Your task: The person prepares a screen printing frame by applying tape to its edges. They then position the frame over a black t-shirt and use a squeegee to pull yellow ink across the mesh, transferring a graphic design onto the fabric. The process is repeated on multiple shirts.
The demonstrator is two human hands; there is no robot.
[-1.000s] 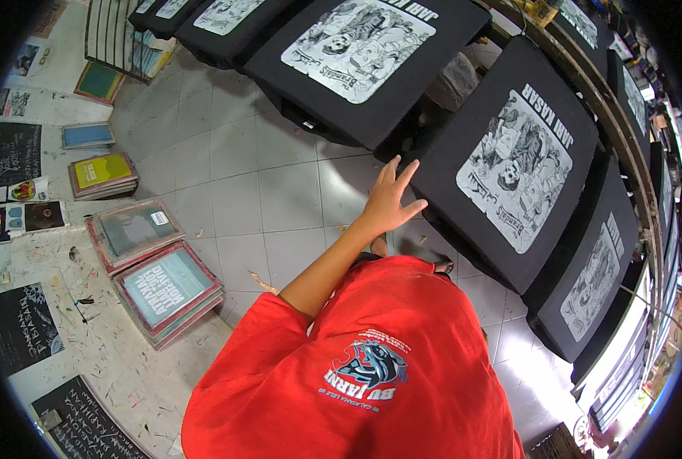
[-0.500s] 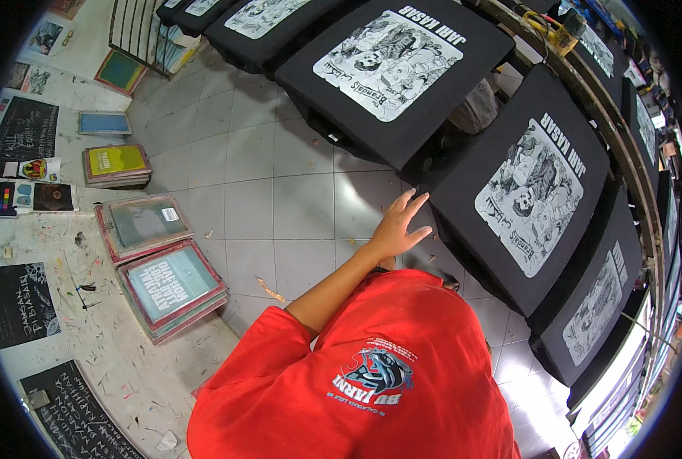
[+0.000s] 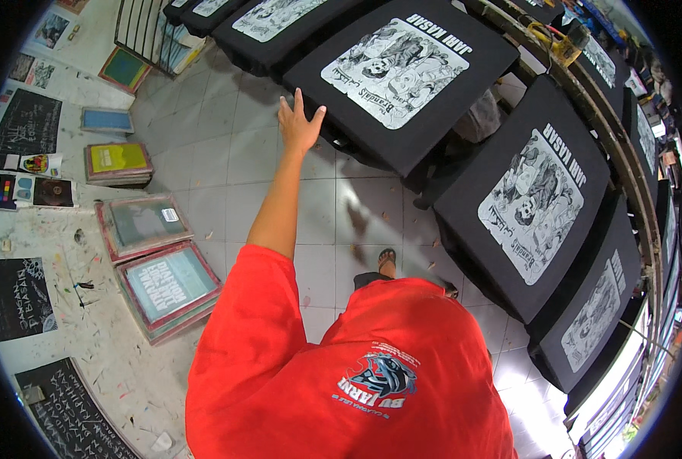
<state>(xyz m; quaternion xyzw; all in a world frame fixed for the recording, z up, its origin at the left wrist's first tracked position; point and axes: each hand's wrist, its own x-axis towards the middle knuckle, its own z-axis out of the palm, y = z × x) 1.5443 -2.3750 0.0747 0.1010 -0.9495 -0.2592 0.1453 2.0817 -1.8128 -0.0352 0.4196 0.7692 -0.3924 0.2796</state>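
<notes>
My left hand [image 3: 300,126] is stretched out at the lower left edge of a black printed shirt [image 3: 394,73] on a flat board, its fingers spread with nothing held; whether it touches the cloth I cannot tell. The shirt has a white rectangle with black line drawings. A similar printed shirt [image 3: 530,206] lies on the board to the right, and another [image 3: 595,314] at the lower right. More such shirts [image 3: 268,17] continue along the top. My right hand is not in view.
A curved rail [image 3: 639,199] runs behind the boards, with a yellow item [image 3: 566,47] on it. On the left, screen frames [image 3: 169,283] lie on a stained white bench [image 3: 89,336], beside dark posters [image 3: 16,298]. My sandaled foot [image 3: 387,260] is on the tiled floor.
My left hand has moved up and left, from beside the right-hand shirt board to the upper middle one. My arm is more stretched, and my sandaled foot shows more fully.
</notes>
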